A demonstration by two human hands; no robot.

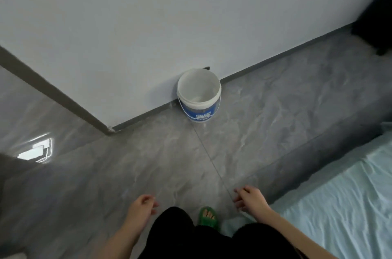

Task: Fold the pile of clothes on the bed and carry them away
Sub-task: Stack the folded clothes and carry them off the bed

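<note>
The bed (343, 201), covered in a pale blue-green sheet, fills the lower right corner; no clothes show on the visible part of it. My left hand (141, 205) hangs over the grey floor at the bottom centre, fingers loosely curled, holding nothing. My right hand (250, 197) hangs near the bed's corner, fingers relaxed and spread, also empty. Between them are my dark trousers and a foot in a green slipper (207, 217).
A white bucket (199, 97) with a blue label stands against the white wall (148, 15) straight ahead. The wall's corner (109, 129) juts out at the left. Glossy grey floor tiles (106, 174) stretch around me. A dark piece of furniture (375, 23) sits at the far right.
</note>
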